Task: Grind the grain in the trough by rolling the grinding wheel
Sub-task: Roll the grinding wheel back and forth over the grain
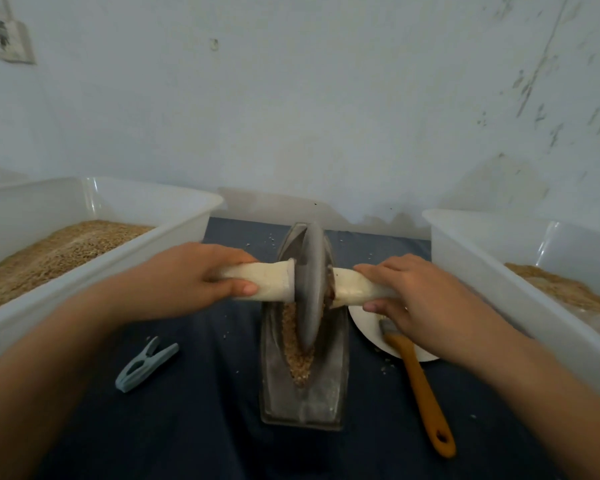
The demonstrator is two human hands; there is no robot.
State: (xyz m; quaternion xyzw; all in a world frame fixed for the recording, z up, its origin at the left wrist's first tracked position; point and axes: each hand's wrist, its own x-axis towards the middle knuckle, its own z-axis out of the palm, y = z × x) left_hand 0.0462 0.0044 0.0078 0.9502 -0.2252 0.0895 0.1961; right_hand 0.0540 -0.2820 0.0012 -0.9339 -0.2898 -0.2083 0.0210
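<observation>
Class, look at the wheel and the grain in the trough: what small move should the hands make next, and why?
Probably roll the grinding wheel toward the person. Left hand and right hand both grip its handle, and coarse grain lies uncrushed in the near end of the trough.

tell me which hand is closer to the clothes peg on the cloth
Left. The left hand grips the roller handle above and to the right of the clothes peg, while the right hand grips the other handle beyond the grinding wheel.

Left hand (201, 277) curled round a handle, right hand (409, 299) curled likewise, both forearms reaching forward, palms down
</observation>
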